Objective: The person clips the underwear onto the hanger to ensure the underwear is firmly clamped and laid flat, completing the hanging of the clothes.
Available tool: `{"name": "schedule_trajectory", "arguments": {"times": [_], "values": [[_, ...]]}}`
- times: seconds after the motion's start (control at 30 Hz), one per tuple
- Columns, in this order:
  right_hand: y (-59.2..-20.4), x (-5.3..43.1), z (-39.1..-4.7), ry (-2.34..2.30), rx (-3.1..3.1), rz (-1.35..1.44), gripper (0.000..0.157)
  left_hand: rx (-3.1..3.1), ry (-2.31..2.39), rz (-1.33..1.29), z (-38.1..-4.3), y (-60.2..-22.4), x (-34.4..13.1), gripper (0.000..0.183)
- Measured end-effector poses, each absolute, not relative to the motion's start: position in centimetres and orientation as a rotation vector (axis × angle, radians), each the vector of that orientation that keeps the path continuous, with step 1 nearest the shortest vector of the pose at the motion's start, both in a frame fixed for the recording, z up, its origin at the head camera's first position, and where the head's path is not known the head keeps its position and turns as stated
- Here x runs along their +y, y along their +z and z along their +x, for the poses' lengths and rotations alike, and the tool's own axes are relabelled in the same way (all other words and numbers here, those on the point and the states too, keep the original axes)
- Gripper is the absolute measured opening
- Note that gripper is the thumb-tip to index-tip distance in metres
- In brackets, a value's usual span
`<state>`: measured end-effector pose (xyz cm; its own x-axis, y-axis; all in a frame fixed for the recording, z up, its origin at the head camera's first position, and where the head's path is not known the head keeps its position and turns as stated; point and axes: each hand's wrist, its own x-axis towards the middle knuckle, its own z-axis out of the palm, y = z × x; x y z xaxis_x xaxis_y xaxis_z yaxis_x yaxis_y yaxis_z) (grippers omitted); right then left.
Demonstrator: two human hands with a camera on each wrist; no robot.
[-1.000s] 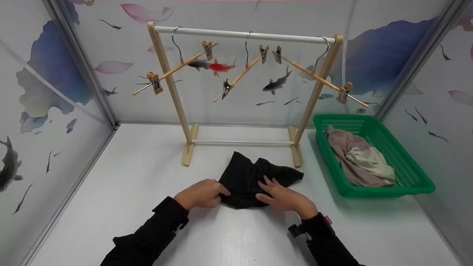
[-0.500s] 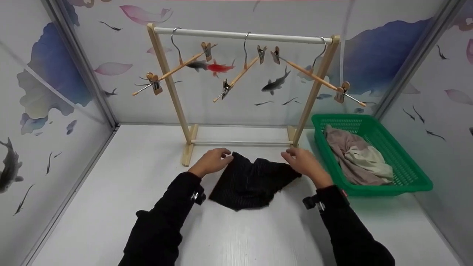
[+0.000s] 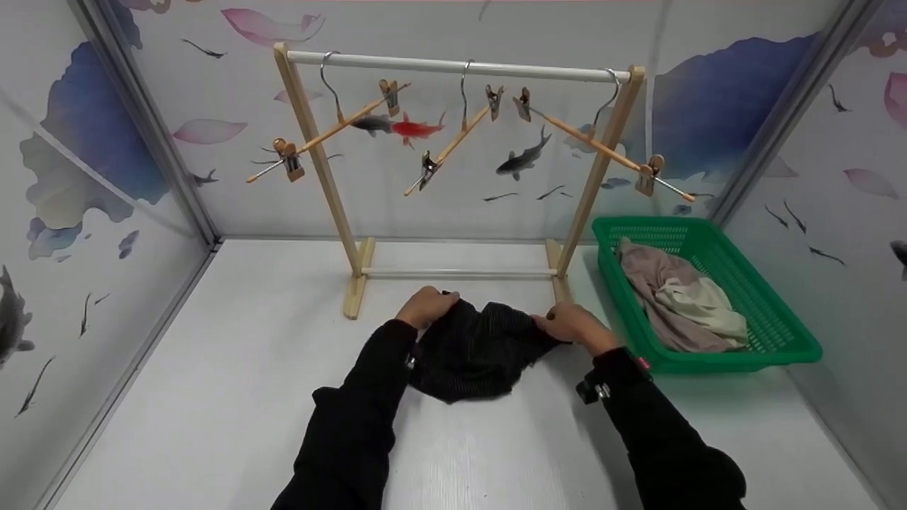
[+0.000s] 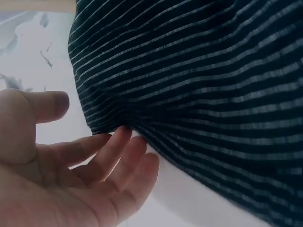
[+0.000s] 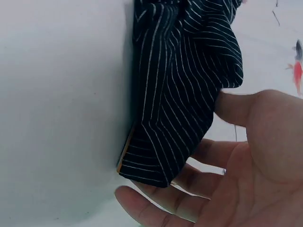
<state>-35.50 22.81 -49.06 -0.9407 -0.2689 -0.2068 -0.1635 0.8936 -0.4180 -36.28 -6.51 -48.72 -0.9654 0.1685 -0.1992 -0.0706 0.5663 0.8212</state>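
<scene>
A black garment with thin pale stripes lies crumpled on the white table in the head view. My left hand is at its upper left corner. In the left wrist view, the fingertips of my left hand touch the edge of the garment, where creases converge, while the thumb stands apart. At the right corner is my right hand. The right wrist view shows the thumb of my right hand on the edge of the garment and the fingers partly hidden behind it.
Behind the garment stands a wooden rack with a white top rail. From it hang three clip hangers: left, middle and right. A green basket at the right holds pink and cream cloth. Printed panels enclose the table.
Both hands left the garment's lower part and middle and moved up to its upper left and right corners. The garment spread toward the lower left; my left hand then moved right onto its corner.
</scene>
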Motion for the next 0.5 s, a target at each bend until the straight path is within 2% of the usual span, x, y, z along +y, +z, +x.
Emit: {"name": "schedule_trajectory", "arguments": {"times": [0.17, 0.33, 0.5], "values": [[-49.2, 22.3, -35.3, -0.522, 2.771, -0.393, 0.05, 2.526, 1.381, 0.041, -36.2, -48.6, -5.5, 0.042], [-49.0, 22.0, -35.1, -0.524, 2.711, -0.395, 0.04, 2.433, 1.441, -0.034, -36.2, -48.5, -4.5, 0.039], [-49.0, 21.8, -34.7, -0.559, 2.68, -0.378, 0.034, 2.463, 1.341, -0.033, -36.2, -48.9, -4.0, 0.056]]}}
